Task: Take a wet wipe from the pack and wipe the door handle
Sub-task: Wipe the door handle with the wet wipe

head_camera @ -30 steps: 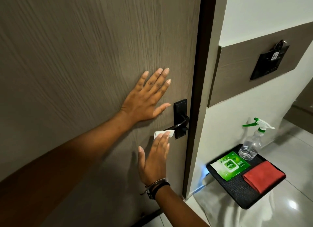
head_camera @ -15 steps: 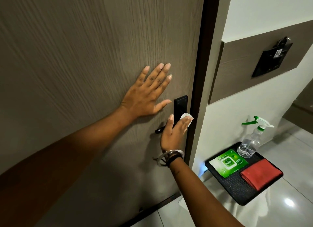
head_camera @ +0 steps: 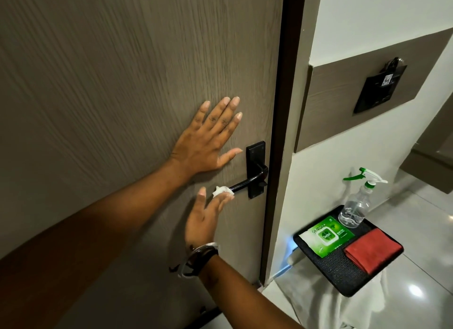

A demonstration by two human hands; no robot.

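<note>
Wet wipe [head_camera: 222, 191], bunched and white, sits at the free left end of the black door handle [head_camera: 247, 181], on top of the right hand [head_camera: 203, 220] fingertips. Those fingers [head_camera: 220, 201] are straight and close together, pressing the wipe to the lever tip, with the thumb [head_camera: 201, 193] apart and off the wipe. Left hand [head_camera: 208, 144] lies flat on the door [head_camera: 122, 83] above the lever, fingers spread wide. Green pack [head_camera: 326, 236] lies on a black tray [head_camera: 343, 277] at right, with a spray bottle [head_camera: 355, 206] and a red cloth [head_camera: 372, 251].

Head camera looks forward and down, near door handle [head_camera: 255, 179] (wide-angle).
</note>
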